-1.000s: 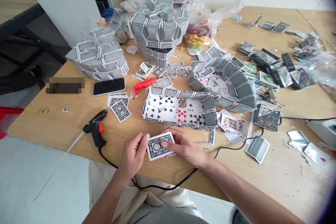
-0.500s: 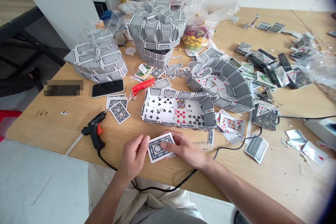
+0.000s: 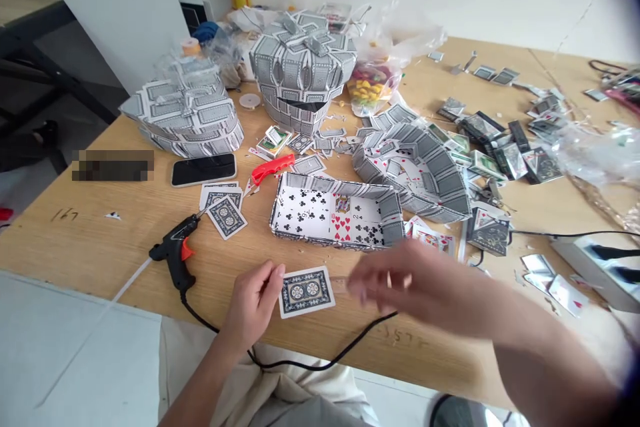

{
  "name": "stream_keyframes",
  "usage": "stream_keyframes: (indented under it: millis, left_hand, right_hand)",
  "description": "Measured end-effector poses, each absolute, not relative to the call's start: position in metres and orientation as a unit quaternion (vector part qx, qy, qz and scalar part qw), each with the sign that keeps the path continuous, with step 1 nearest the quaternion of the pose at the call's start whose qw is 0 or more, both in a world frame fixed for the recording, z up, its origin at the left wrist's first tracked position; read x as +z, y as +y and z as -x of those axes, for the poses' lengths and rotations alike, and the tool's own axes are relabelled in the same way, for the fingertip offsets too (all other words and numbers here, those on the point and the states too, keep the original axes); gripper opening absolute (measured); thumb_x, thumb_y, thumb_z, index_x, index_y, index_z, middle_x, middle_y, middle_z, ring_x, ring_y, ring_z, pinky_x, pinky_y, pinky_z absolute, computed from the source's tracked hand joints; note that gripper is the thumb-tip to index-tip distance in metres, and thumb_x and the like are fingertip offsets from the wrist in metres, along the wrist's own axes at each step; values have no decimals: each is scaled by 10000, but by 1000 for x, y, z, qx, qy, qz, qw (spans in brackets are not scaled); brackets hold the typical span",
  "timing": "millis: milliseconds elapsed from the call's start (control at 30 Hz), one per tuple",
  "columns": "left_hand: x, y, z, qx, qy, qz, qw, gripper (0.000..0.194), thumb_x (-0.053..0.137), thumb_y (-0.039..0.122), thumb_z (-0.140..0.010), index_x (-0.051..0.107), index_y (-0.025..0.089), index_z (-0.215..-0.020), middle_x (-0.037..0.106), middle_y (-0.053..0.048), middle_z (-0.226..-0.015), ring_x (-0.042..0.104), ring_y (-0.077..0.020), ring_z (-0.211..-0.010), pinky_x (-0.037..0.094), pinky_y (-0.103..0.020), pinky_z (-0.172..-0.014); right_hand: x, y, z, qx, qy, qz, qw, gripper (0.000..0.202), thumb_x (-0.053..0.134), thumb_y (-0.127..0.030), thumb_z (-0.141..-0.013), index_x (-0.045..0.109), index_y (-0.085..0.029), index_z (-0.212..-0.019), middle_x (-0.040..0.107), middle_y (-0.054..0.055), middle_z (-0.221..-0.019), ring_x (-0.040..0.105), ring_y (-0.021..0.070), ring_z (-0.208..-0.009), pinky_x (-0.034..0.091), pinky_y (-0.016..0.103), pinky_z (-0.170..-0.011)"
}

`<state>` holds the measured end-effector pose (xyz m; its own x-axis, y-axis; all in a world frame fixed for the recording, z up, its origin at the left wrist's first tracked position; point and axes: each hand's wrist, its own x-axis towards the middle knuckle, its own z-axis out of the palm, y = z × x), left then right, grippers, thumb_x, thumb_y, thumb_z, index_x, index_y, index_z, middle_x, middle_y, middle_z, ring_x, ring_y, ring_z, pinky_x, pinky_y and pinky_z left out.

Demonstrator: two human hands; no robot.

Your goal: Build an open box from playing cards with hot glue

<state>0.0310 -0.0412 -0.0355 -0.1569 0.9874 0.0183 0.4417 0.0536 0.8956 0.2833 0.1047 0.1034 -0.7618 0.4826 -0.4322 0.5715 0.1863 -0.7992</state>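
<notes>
A playing card (image 3: 306, 291), its dark blue patterned back facing up, is pinched at its left edge by my left hand (image 3: 256, 300) near the table's front edge. My right hand (image 3: 395, 278) is off the card, to its right, and smeared by motion; I cannot make out whether anything is in its fingers. Just beyond the hands stands a rectangular box made of playing cards (image 3: 305, 217), card faces showing inside. A black glue gun (image 3: 179, 250) with an orange trigger lies to the left. More loose cards (image 3: 225, 215) lie by its nozzle.
Card-built lidded shapes stand behind, one at left (image 3: 187, 113) and one in the middle (image 3: 303, 63). A curved card tray (image 3: 445, 177) sits behind right. Nearby are a phone (image 3: 203, 169), a red-handled tool (image 3: 271, 168) and card boxes (image 3: 480, 128). The glue gun's black cord (image 3: 320, 367) crosses in front.
My right hand has let go of the card and swung right. The card stays in my left hand. The view has shifted slightly.
</notes>
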Motion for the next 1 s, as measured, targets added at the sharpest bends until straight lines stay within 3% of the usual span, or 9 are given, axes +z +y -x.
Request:
stream_keyframes:
  millis: [167,300,467,667,767,1000]
  left_hand:
    - [-36,-41,-31,404,640,-567,326,468,491,391,-1123,371,228,-702,366,70,-597,372,-106,-547,294,-273,-573]
    - [-38,-41,-29,407,637,-553,351,490,481,443,-1125,380,231,-695,364,67,-594,381,-112,-551,303,-277,-573]
    - [-38,-42,-29,419,637,-528,374,508,469,496,-1118,397,237,-687,386,60,-587,405,-122,-548,310,-285,-566]
    - [-34,-41,-29,410,632,-540,375,509,458,504,-1114,400,238,-684,397,57,-576,421,-128,-547,314,-292,-579]
    - [-34,-41,-29,410,628,-545,375,505,458,501,-1116,392,238,-690,380,60,-587,406,-127,-555,309,-292,-585]
    - [-34,-42,-30,420,622,-547,371,511,466,502,-1118,376,236,-691,359,61,-602,383,-126,-572,303,-293,-593]
  right_hand:
    - [85,232,-234,-247,873,-402,-123,165,684,-259,-952,840,-217,-985,816,48,-898,743,208,-837,569,395,-887]
    - [48,307,-191,-141,895,-421,-48,304,628,-61,-903,833,-173,-1097,828,104,-1113,747,249,-1045,549,384,-986]
    - [16,336,-175,-119,898,-423,-12,312,700,-37,-843,840,-174,-1085,811,143,-1139,705,322,-1116,533,408,-988]
    - [2,341,-183,-114,899,-422,-33,393,728,-78,-852,812,-144,-1230,770,185,-1231,669,353,-1193,519,455,-1056]
    - [6,339,-188,-121,892,-432,-55,438,714,-94,-862,788,-129,-1293,779,184,-1224,685,335,-1157,538,452,-1033]
    - [41,323,-205,-185,864,-453,-117,251,721,-218,-929,842,-173,-1145,814,100,-1043,720,239,-923,565,400,-883]
